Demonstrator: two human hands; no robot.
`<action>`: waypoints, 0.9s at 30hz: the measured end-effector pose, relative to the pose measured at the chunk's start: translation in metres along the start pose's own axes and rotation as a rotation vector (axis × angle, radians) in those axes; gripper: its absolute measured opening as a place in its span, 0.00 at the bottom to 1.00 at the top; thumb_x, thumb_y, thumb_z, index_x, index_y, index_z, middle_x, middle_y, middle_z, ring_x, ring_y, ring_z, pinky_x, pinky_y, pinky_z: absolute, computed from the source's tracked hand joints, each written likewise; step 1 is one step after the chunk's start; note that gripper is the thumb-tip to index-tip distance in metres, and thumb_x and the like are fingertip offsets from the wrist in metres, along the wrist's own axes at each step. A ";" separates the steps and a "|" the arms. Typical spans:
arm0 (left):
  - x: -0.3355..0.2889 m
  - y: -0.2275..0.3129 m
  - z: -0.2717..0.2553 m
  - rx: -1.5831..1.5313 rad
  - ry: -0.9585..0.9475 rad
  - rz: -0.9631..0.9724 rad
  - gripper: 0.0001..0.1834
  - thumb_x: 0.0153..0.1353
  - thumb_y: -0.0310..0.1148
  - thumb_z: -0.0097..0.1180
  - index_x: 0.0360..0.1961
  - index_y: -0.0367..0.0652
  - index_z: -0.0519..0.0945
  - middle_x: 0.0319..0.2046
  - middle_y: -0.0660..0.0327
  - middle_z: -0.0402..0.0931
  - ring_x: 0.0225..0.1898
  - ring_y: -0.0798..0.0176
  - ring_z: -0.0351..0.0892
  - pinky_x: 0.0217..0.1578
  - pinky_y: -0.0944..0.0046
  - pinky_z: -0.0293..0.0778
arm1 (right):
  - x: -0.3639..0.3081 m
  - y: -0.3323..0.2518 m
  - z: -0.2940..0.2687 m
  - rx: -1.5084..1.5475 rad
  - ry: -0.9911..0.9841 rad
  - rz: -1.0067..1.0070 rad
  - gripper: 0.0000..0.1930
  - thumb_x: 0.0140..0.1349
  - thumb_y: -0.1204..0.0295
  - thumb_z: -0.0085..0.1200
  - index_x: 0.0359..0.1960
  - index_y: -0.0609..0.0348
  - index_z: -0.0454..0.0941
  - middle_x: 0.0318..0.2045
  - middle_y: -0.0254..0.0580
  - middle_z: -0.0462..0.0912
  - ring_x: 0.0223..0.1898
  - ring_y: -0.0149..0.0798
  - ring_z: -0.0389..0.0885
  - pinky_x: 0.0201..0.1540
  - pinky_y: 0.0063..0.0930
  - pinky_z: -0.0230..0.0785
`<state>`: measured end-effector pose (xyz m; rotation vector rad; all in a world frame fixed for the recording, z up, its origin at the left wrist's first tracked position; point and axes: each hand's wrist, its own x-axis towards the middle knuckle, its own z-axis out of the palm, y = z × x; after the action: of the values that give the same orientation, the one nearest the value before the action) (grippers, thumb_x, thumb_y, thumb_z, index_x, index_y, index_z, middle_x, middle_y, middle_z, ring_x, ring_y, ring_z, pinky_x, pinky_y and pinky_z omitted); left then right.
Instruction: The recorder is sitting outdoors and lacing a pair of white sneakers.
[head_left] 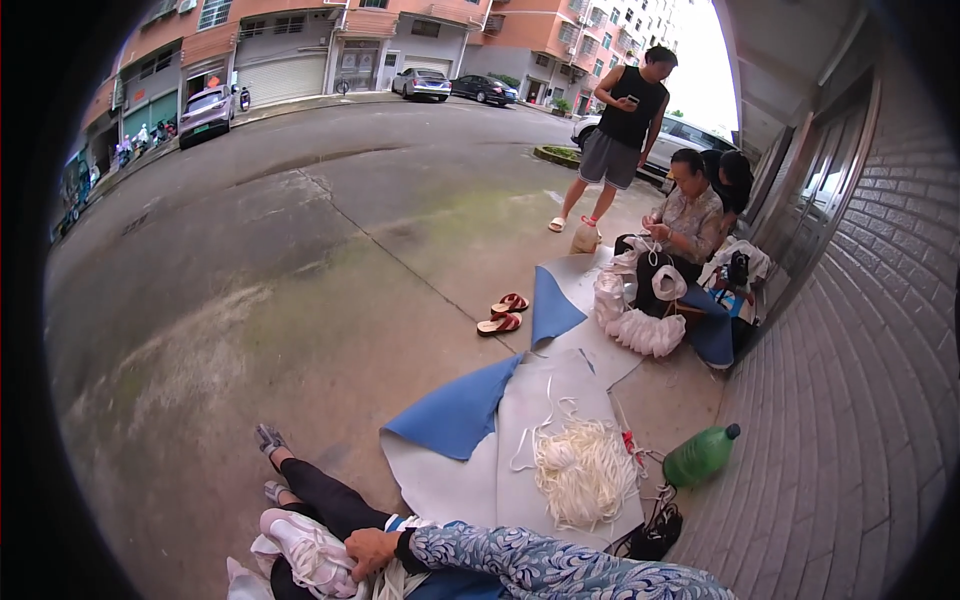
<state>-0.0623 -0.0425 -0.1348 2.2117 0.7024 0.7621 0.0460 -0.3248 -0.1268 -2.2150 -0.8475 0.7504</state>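
Observation:
A white shoe [308,550] with white laces lies at the lower left, over my dark-trousered legs. My right hand [371,552] reaches across to it from the patterned sleeve. Its fingers are bent and pressed together at the shoe's laced side, closed on something too small to make out. White laces or strips [398,582] hang just below this hand. More white shoe parts [248,580] sit at the bottom edge, partly cut off. My left hand does not show.
A heap of cream laces [585,470] lies on a grey-and-blue mat [455,410]. Beside it stand a green bottle [700,455] and a brick wall [850,420]. Red sandals [502,315] lie beyond. A seated person [690,215] handles white pieces; another person [630,120] stands with a phone.

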 end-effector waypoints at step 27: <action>-0.062 0.074 -0.218 0.076 0.417 -0.197 0.11 0.57 0.27 0.55 0.41 0.36 0.76 0.39 0.51 0.79 0.44 0.52 0.79 0.46 0.59 0.73 | -0.003 -0.008 -0.015 -0.084 0.000 -0.117 0.24 0.46 0.55 0.62 0.20 0.72 0.80 0.16 0.56 0.79 0.20 0.50 0.79 0.28 0.39 0.70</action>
<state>-0.2345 -0.0372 0.0297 2.0267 1.1499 1.1227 0.0516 -0.3276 -0.1102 -2.2164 -1.0158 0.6704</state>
